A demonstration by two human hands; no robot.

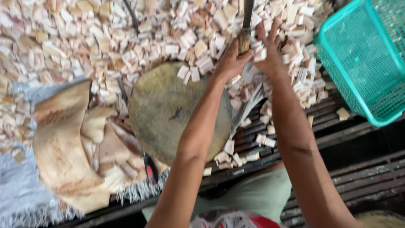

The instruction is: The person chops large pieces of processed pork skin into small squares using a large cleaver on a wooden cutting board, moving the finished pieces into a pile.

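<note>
Landmark: we take the round block (168, 112), a worn wooden chopping disc, as reference for all places.
Left hand (231, 61): at the block's far right edge; we see it closed round the wooden handle of the knife (244, 29).
Knife: upright in view, blade running away from the block over the pile; blade tip out of frame.
Right hand (270, 52): just right of the left hand, beyond the block; fingers spread on the cut pieces (202, 55); we cannot tell if it grips any.
Pieces: pale blocks heaped beyond the block, a few on its far rim and along its right side.
Slabs (71, 147): large tan sheets left of the block.
Basket (363, 59): teal mesh, well right of the block.
Second knife (148, 168): red-and-black handle, at the block's near edge.
</note>
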